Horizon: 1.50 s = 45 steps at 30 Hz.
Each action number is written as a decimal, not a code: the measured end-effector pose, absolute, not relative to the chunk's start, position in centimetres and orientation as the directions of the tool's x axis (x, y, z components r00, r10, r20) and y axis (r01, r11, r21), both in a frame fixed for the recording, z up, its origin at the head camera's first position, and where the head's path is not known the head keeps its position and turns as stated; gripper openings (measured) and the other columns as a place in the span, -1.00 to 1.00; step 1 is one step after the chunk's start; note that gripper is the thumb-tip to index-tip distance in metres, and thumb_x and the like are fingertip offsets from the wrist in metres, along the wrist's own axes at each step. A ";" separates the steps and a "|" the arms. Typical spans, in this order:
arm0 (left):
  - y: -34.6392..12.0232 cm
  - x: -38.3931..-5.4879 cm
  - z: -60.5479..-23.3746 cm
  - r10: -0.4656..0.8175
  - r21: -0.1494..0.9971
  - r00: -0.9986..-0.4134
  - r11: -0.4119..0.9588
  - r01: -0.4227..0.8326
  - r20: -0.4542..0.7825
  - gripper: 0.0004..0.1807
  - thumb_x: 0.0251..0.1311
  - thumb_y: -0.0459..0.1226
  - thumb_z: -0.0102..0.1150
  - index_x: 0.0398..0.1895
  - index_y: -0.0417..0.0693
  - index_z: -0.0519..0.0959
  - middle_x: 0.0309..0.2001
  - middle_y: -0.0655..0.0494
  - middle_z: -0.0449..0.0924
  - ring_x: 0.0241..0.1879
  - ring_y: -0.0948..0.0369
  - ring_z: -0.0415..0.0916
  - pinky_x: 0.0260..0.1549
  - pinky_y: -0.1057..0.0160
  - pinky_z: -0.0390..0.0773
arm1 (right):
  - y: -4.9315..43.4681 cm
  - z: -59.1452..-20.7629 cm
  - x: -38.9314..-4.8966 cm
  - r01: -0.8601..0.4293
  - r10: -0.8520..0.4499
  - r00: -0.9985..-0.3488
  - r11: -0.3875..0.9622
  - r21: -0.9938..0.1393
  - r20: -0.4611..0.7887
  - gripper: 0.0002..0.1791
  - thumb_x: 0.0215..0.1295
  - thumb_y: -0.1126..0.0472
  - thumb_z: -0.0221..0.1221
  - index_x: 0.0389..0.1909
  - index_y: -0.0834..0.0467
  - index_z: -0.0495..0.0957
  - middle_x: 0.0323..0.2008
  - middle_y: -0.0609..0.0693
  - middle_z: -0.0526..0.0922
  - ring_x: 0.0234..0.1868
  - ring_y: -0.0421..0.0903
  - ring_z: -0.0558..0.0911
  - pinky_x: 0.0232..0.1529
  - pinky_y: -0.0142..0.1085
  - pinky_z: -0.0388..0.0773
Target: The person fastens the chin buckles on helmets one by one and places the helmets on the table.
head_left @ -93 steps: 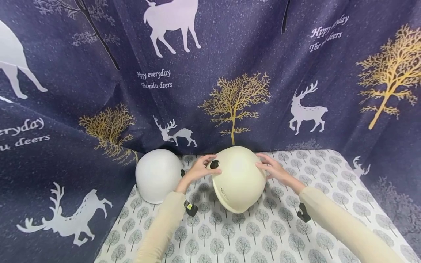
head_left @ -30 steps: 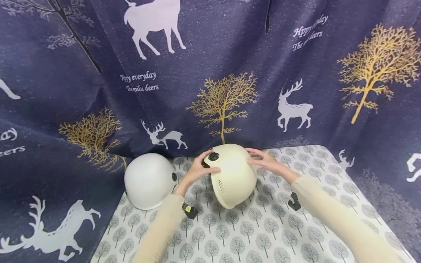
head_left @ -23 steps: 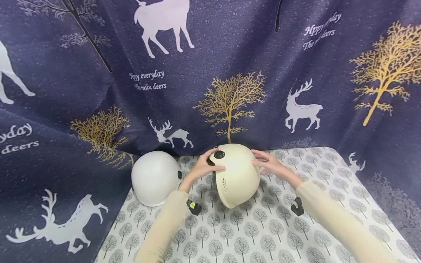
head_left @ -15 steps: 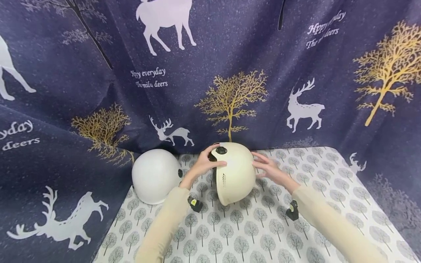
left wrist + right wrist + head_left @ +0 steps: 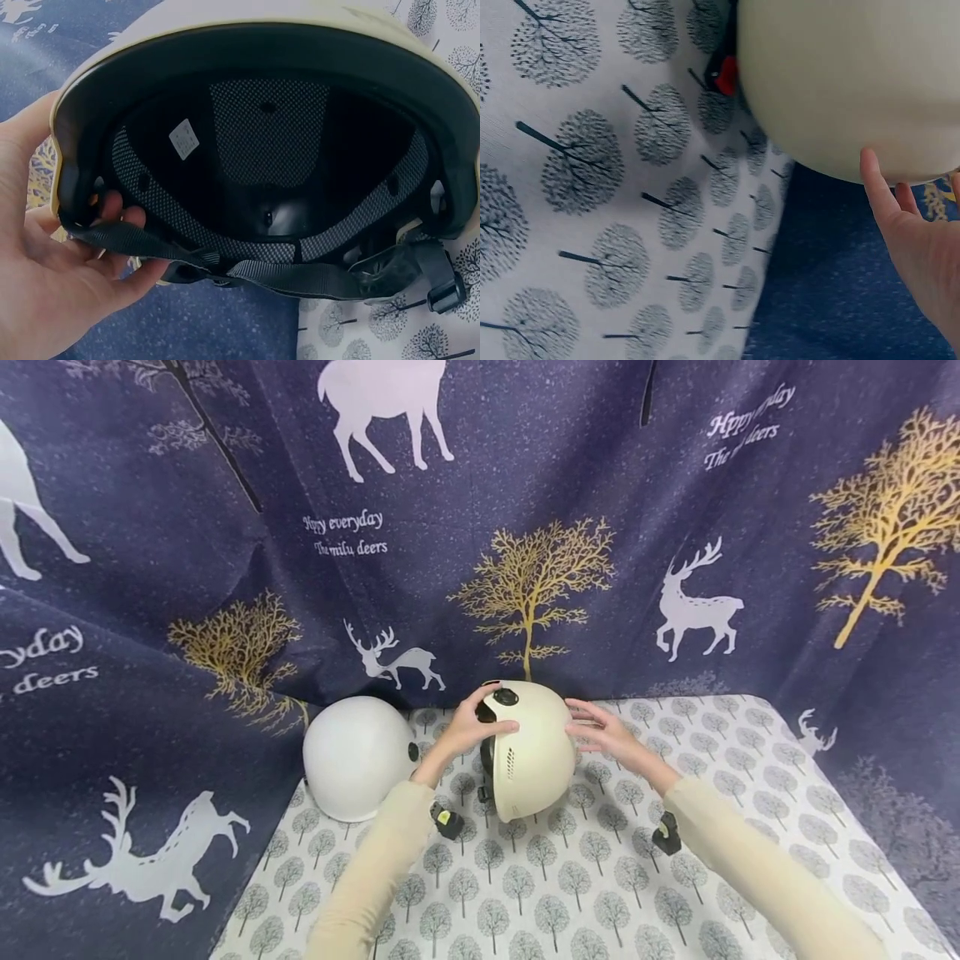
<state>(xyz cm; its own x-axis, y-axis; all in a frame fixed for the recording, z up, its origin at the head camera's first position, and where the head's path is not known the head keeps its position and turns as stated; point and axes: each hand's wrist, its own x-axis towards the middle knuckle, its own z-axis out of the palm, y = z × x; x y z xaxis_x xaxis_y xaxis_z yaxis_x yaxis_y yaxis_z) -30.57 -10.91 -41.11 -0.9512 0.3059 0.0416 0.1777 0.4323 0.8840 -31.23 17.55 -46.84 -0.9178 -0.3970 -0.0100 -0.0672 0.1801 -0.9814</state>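
Observation:
A cream helmet (image 5: 538,758) is tipped on its side at the table's back, its open side turned left. My left hand (image 5: 463,728) grips its edge by the round black cap (image 5: 506,697), thumb on the shell. In the left wrist view, fingers (image 5: 112,206) of that hand reach inside, behind the black chin strap (image 5: 300,279); a buckle (image 5: 446,292) hangs at the far end. The inside shows a black mesh liner (image 5: 270,135) with a white label (image 5: 184,139). My right hand (image 5: 609,737) rests extended fingertips on the shell's right side.
A white helmet (image 5: 356,760) stands dome up at the left, beside my left forearm. The table (image 5: 570,910) wears a tree-print cloth. A dark blue deer-print curtain (image 5: 465,577) hangs right behind it. Each wrist carries a small black camera (image 5: 666,835).
The cream helmet has turned, so its open side faces further left and the liner and strap now show. Both hands have moved with it; the white helmet stays in place.

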 end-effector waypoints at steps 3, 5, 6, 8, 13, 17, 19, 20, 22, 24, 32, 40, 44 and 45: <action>-10.5 -30.7 -41.0 0.312 0.875 -0.950 0.451 0.175 0.029 -0.12 0.07 -0.09 0.39 0.48 0.13 0.21 0.54 -0.01 0.06 0.53 -0.07 -0.02 0.42 -0.24 0.12 | 17.6 -46.0 -31.4 -0.089 -0.399 -0.917 0.191 -0.978 0.006 -0.29 0.43 0.09 0.10 0.51 0.11 0.07 0.41 0.34 0.19 0.38 0.34 0.30 0.19 0.08 0.52; -10.1 -30.8 -40.8 0.320 0.871 -0.947 0.459 0.175 0.022 -0.11 0.06 -0.07 0.40 0.47 0.14 0.21 0.53 -0.03 0.08 0.52 -0.08 0.00 0.41 -0.23 0.14 | 17.6 -45.3 -31.6 -0.100 -0.380 -0.925 0.205 -0.974 0.015 -0.31 0.42 0.09 0.11 0.50 0.10 0.12 0.40 0.33 0.22 0.37 0.33 0.33 0.18 0.06 0.54; -9.9 -30.8 -40.7 0.325 0.868 -0.946 0.463 0.178 0.021 -0.11 0.06 -0.06 0.40 0.47 0.13 0.21 0.52 -0.04 0.09 0.52 -0.08 0.03 0.40 -0.23 0.17 | 17.5 -45.0 -31.7 -0.109 -0.374 -0.927 0.215 -0.971 0.021 -0.31 0.41 0.10 0.12 0.49 0.11 0.13 0.40 0.33 0.23 0.36 0.33 0.34 0.17 0.06 0.54; -9.7 -30.9 -40.6 0.328 0.863 -0.945 0.473 0.175 0.012 -0.11 0.05 -0.06 0.41 0.47 0.15 0.21 0.51 -0.04 0.13 0.49 -0.08 0.09 0.39 -0.20 0.22 | 17.3 -44.2 -31.8 -0.120 -0.364 -0.931 0.238 -0.964 0.026 -0.31 0.39 0.11 0.15 0.48 0.13 0.16 0.40 0.33 0.25 0.35 0.32 0.36 0.16 0.05 0.56; -9.2 -31.2 -40.4 0.330 0.850 -0.944 0.493 0.185 0.014 -0.12 0.05 -0.07 0.42 0.46 0.16 0.23 0.48 -0.06 0.20 0.45 -0.07 0.19 0.35 -0.15 0.30 | 16.7 -42.2 -31.8 -0.142 -0.371 -0.928 0.283 -0.949 0.029 -0.26 0.34 0.13 0.21 0.47 0.15 0.17 0.42 0.32 0.25 0.37 0.27 0.38 0.22 0.06 0.51; -8.7 -31.1 -40.0 0.349 0.844 -0.937 0.494 0.207 0.025 -0.13 0.06 -0.10 0.41 0.47 0.13 0.23 0.46 -0.08 0.22 0.43 -0.08 0.22 0.36 -0.16 0.29 | 16.4 -41.1 -32.0 -0.178 -0.394 -0.918 0.319 -0.931 0.040 -0.25 0.32 0.13 0.23 0.47 0.13 0.18 0.42 0.29 0.27 0.40 0.24 0.33 0.33 0.11 0.37; -8.4 -31.1 -39.9 0.366 0.839 -0.930 0.498 0.217 0.024 -0.11 0.07 -0.08 0.40 0.48 0.13 0.20 0.48 -0.07 0.19 0.45 -0.08 0.19 0.37 -0.18 0.26 | 16.3 -41.0 -32.2 -0.185 -0.407 -0.913 0.359 -0.915 0.025 -0.26 0.32 0.09 0.23 0.47 0.11 0.19 0.42 0.26 0.27 0.41 0.24 0.31 0.35 0.15 0.33; -8.3 -31.1 -39.8 0.373 0.836 -0.928 0.503 0.220 0.019 -0.09 0.07 -0.07 0.40 0.49 0.13 0.18 0.49 -0.05 0.18 0.46 -0.07 0.17 0.38 -0.18 0.24 | 16.3 -41.0 -32.2 -0.187 -0.413 -0.911 0.380 -0.906 0.014 -0.26 0.31 0.08 0.24 0.46 0.12 0.20 0.43 0.26 0.26 0.41 0.25 0.30 0.34 0.17 0.33; -8.3 -31.1 -39.9 0.383 0.829 -0.924 0.513 0.223 0.012 -0.04 0.07 -0.06 0.39 0.52 0.14 0.11 0.51 -0.04 0.13 0.48 -0.08 0.12 0.39 -0.21 0.20 | 16.3 -41.1 -32.3 -0.180 -0.417 -0.909 0.414 -0.892 -0.010 -0.26 0.31 0.04 0.24 0.45 0.12 0.23 0.44 0.24 0.23 0.41 0.27 0.28 0.34 0.18 0.33; -8.3 -31.1 -39.9 0.384 0.823 -0.923 0.517 0.233 0.020 0.01 0.07 -0.05 0.40 0.54 0.12 0.04 0.51 -0.06 0.11 0.48 -0.07 0.11 0.40 -0.21 0.19 | 16.4 -41.3 -32.4 -0.168 -0.406 -0.914 0.430 -0.887 -0.024 -0.28 0.31 0.02 0.24 0.43 0.13 0.26 0.45 0.24 0.20 0.42 0.27 0.26 0.35 0.17 0.32; -9.0 -31.0 -39.6 0.364 0.837 -0.928 0.483 0.257 0.076 -0.03 0.04 -0.12 0.41 0.51 -0.02 0.12 0.32 -0.09 0.32 0.28 -0.02 0.32 0.30 -0.13 0.34 | 16.9 -42.1 -32.3 -0.117 -0.342 -0.939 0.427 -0.897 -0.040 -0.29 0.34 0.00 0.20 0.44 0.13 0.25 0.48 0.23 0.16 0.47 0.29 0.17 0.39 0.20 0.23; -8.8 -31.4 -39.6 0.391 0.846 -0.918 0.469 0.254 0.059 -0.08 0.07 -0.13 0.40 0.50 0.04 0.17 0.38 -0.05 0.27 0.32 -0.04 0.28 0.31 -0.13 0.33 | 17.5 -43.0 -32.3 -0.082 -0.313 -0.949 0.378 -0.922 -0.044 -0.29 0.33 -0.03 0.21 0.44 0.11 0.26 0.48 0.21 0.19 0.48 0.26 0.18 0.34 0.14 0.34; -8.4 -31.5 -39.5 0.414 0.849 -0.909 0.463 0.254 0.045 -0.09 0.08 -0.14 0.39 0.50 0.05 0.16 0.44 -0.04 0.19 0.36 -0.04 0.25 0.34 -0.15 0.30 | 17.6 -43.6 -31.8 -0.046 -0.303 -0.951 0.342 -0.938 -0.064 -0.29 0.36 -0.01 0.19 0.45 0.11 0.23 0.46 0.23 0.24 0.44 0.23 0.28 0.21 0.00 0.53; -8.3 -31.6 -39.6 0.419 0.849 -0.907 0.462 0.256 0.045 -0.09 0.08 -0.14 0.39 0.50 0.05 0.16 0.45 -0.03 0.17 0.35 -0.03 0.25 0.34 -0.16 0.29 | 17.5 -43.9 -31.6 -0.039 -0.299 -0.952 0.330 -0.943 -0.065 -0.30 0.36 -0.01 0.18 0.45 0.11 0.23 0.45 0.22 0.26 0.43 0.22 0.30 0.20 -0.02 0.53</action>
